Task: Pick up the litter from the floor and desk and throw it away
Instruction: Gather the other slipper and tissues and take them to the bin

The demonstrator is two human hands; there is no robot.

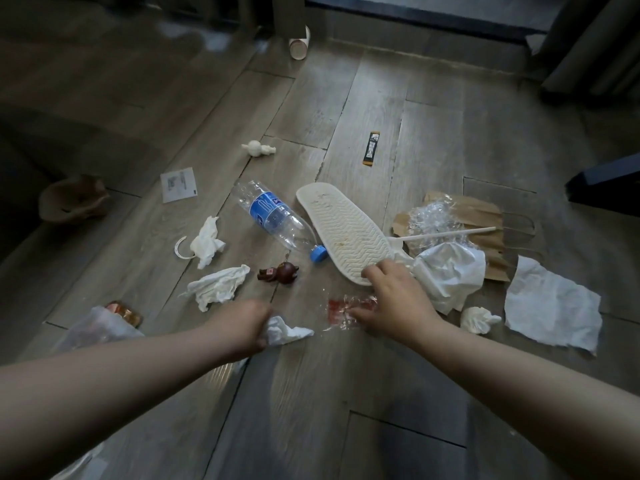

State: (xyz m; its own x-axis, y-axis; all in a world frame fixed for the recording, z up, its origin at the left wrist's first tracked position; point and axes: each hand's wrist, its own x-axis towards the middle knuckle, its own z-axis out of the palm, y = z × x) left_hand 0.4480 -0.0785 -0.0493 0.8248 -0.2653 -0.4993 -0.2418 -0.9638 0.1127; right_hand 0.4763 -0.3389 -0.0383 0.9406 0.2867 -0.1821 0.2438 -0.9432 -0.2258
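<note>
Here, in the head view, a crumpled tissue (289, 332) is gripped in the left hand (242, 327). The right hand (394, 299) is spread, its thumb touching a clear red-printed wrapper (343, 311) on the floor (346, 393). The light wrapper could be pushed away rather than pinched, or the upturned slipper (343, 226) nudged. The plastic bottle (273, 216) is seen uncapped and seemingly empty, its blue cap (318, 253) just beside.

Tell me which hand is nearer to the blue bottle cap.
Right. The right hand is just below and right of the blue bottle cap, at the near end of the slipper. The left hand is farther off, down to the cap's left, gripping a crumpled tissue.
</note>
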